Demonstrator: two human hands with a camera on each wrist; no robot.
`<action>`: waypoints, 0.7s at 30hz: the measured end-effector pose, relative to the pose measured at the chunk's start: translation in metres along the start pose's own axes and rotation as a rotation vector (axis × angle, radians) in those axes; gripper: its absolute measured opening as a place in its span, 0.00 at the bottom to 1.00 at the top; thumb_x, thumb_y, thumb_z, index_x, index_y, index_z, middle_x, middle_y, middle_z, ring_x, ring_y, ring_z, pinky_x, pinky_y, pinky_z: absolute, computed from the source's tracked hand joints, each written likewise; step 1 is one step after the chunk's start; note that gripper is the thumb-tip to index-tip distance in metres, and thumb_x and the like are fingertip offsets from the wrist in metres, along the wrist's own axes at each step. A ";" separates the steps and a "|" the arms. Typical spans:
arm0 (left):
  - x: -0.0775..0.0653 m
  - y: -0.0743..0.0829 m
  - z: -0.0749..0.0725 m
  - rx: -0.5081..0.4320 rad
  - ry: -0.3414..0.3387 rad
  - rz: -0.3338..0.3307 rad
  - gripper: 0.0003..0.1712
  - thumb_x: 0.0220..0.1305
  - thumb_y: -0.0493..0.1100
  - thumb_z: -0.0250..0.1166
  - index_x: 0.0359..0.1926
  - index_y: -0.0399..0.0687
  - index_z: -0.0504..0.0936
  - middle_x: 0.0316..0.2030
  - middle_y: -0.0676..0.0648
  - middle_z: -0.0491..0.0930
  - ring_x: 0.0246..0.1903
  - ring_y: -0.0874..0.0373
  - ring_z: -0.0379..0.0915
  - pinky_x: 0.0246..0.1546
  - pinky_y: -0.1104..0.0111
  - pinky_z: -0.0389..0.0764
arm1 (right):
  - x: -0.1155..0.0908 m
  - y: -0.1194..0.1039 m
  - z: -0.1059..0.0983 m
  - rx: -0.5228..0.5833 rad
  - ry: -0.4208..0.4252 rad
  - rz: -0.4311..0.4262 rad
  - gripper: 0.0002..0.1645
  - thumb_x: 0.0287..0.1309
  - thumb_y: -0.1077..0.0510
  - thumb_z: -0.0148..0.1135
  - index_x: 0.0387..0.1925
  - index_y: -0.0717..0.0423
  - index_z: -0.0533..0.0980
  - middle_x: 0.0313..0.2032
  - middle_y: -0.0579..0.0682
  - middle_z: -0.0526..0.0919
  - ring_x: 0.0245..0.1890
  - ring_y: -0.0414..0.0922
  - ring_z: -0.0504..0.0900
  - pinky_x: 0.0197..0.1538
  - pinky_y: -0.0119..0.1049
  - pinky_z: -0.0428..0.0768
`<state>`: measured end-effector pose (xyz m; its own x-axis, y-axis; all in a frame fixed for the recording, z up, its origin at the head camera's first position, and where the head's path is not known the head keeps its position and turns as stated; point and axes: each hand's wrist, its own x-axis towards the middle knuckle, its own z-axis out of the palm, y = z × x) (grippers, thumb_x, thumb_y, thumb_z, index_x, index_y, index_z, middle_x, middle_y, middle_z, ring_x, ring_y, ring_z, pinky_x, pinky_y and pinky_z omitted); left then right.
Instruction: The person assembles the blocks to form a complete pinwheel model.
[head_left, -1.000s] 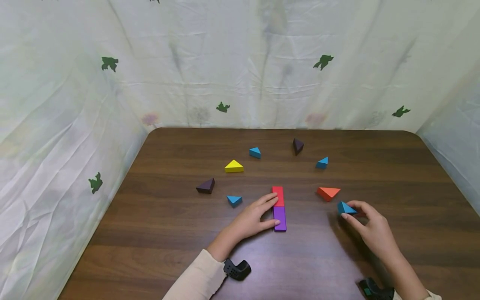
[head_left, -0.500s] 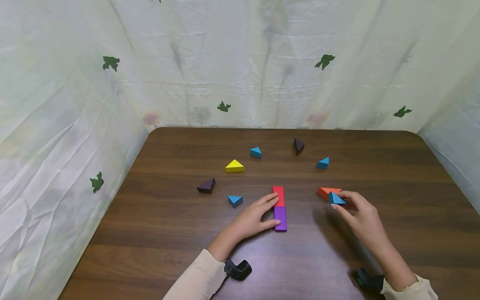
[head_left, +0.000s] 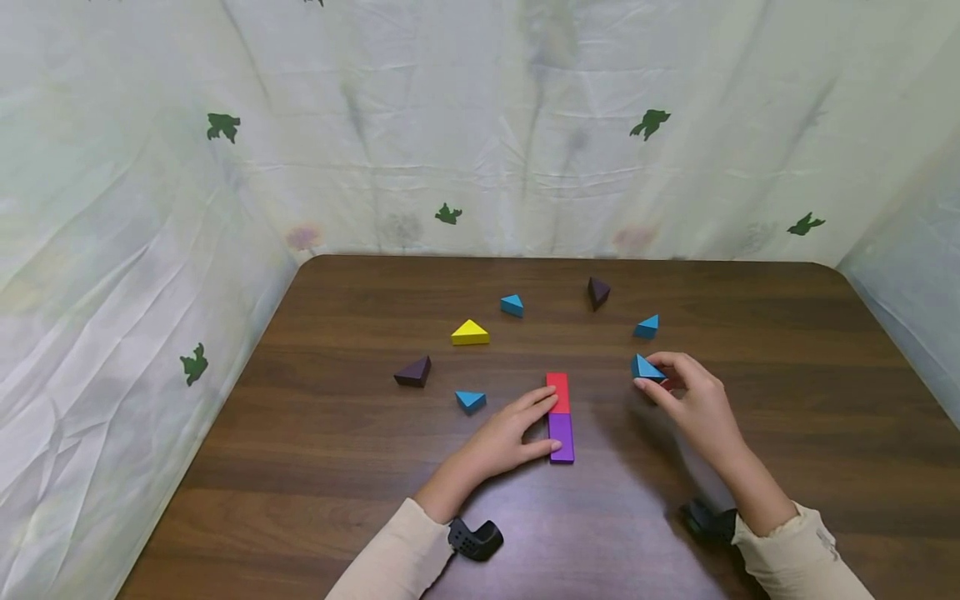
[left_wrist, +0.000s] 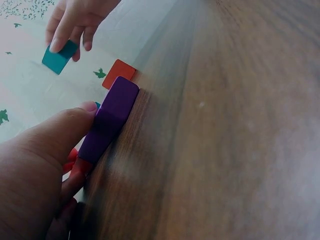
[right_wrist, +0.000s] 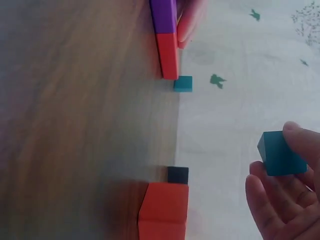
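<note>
Pinching a blue wedge (head_left: 645, 369), hands (head_left: 696, 404) touch a purple block (head_left: 562, 433).

A red bar (head_left: 561, 387) abuts a purple bar (head_left: 564, 429); the raised blue wedge (head_left: 645, 369) seems level.

The right hand (head_left: 692, 402) carried a blue block (head_left: 646, 369) — leftward and forward.

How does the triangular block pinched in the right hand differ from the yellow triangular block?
Colour: the held triangular block is blue, the yellow triangular block yellow. Support: the right hand pinches the held triangular block above the table; the yellow triangular block lies on it. Both are triangular.
</note>
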<state>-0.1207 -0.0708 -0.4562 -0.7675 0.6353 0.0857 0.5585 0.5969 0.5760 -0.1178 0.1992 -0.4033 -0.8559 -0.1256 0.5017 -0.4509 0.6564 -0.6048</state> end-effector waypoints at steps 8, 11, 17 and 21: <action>0.000 -0.001 0.001 0.004 0.005 0.001 0.38 0.59 0.58 0.58 0.66 0.47 0.59 0.66 0.52 0.53 0.63 0.57 0.51 0.59 0.63 0.58 | 0.015 -0.003 0.013 0.039 0.015 0.006 0.17 0.42 0.64 0.69 0.38 0.60 0.76 0.33 0.48 0.77 0.31 0.41 0.76 0.32 0.19 0.72; 0.000 -0.002 0.001 0.001 0.006 -0.001 0.38 0.59 0.58 0.58 0.66 0.47 0.59 0.66 0.52 0.53 0.63 0.57 0.50 0.59 0.63 0.58 | 0.020 -0.004 0.017 0.041 0.022 -0.002 0.17 0.42 0.64 0.70 0.38 0.61 0.76 0.33 0.48 0.77 0.31 0.41 0.76 0.33 0.19 0.72; 0.000 -0.001 0.001 0.002 0.001 0.000 0.39 0.59 0.59 0.57 0.66 0.47 0.59 0.66 0.52 0.53 0.63 0.57 0.50 0.59 0.62 0.58 | 0.029 -0.007 0.027 0.073 0.011 -0.016 0.16 0.44 0.65 0.68 0.37 0.61 0.75 0.33 0.49 0.78 0.32 0.42 0.78 0.35 0.18 0.72; 0.001 -0.001 0.000 0.002 0.001 0.007 0.38 0.59 0.58 0.58 0.66 0.47 0.59 0.66 0.51 0.54 0.63 0.56 0.51 0.59 0.63 0.58 | 0.034 -0.009 0.034 0.094 0.001 -0.008 0.15 0.45 0.63 0.67 0.38 0.61 0.75 0.34 0.49 0.78 0.33 0.42 0.78 0.36 0.22 0.74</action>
<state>-0.1216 -0.0707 -0.4568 -0.7637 0.6392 0.0907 0.5646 0.5931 0.5740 -0.1514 0.1640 -0.4022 -0.8521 -0.1295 0.5071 -0.4791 0.5829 -0.6562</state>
